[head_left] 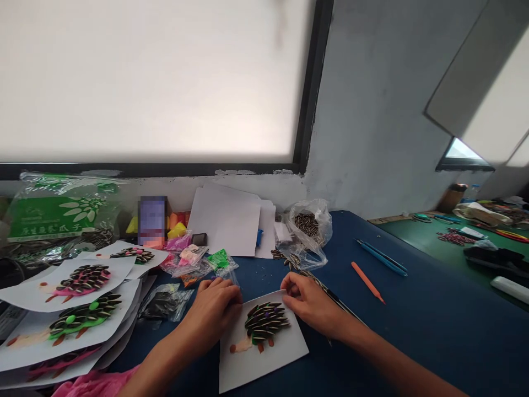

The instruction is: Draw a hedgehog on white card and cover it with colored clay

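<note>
A white paper card lies tilted on the blue table in front of me, bearing a hedgehog of clay and sunflower seeds. Its body shows green clay with purple dots, and its head and feet are pale and brown. My right hand pinches the upper right corner between thumb and fingers. At the upper left corner, my left hand has its fingers curled over the paper, hiding that corner. Just beyond the left hand are small bags of coloured clay, including a green one.
Finished hedgehog cards are stacked at left, by a green seed bag. Blank white sheets lean against the wall. A clear bag of seeds, blue tweezers and an orange pen lie right. A green table stands beyond.
</note>
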`<state>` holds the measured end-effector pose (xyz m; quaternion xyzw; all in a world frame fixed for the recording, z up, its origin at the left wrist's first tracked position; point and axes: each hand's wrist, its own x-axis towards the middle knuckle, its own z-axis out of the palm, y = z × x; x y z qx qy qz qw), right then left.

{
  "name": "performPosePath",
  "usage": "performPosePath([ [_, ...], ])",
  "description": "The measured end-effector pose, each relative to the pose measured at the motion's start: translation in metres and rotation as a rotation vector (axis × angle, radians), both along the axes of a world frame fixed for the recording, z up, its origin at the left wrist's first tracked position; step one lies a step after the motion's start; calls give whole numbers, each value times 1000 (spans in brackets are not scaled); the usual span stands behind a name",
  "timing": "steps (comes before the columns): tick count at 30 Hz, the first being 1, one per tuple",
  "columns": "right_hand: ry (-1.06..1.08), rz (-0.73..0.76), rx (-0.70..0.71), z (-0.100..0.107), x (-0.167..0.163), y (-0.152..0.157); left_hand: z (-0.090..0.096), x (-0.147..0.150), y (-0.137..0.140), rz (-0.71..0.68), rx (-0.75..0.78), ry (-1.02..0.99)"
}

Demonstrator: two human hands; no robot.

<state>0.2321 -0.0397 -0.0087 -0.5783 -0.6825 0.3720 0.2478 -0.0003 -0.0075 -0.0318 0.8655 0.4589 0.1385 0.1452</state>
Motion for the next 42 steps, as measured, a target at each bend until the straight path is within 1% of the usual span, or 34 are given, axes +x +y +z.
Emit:
performPosePath([
  [3,116,24,-99,3,0,1,0,-1,1,16,-53,-37],
  [7,223,14,-237,3,-1,5,4,-3,2,17,-93,-93],
  [11,244,30,-287,2,0,6,11,-3,1,41,-164,-233],
  [15,306,73,-328,4,1,3,14,-2,0,82,-296,-434],
  [19,376,61,-368,11,0,0,15,-2,3,112,-423,-613],
  [22,419,47,-379,16,-1,0,14,-3,6,207,-539,-758],
  [25,447,40,-376,18,-1,1,10,-4,8,306,-599,-907],
  [27,466,30,-372,18,0,3,6,-5,10,373,-594,-985],
  [29,485,21,-374,19,0,5,0,-8,12,442,-544,-1044],
  [31,499,8,-373,22,-1,9,-5,-12,16,469,-481,-1062],
  [35,513,8,-337,34,-9,20,-17,-14,21,426,-446,-982],
  [39,534,40,-296,43,-28,41,-27,-4,19,358,-383,-819],
  [42,543,71,-270,46,-54,60,-29,6,15,347,-329,-683],
])
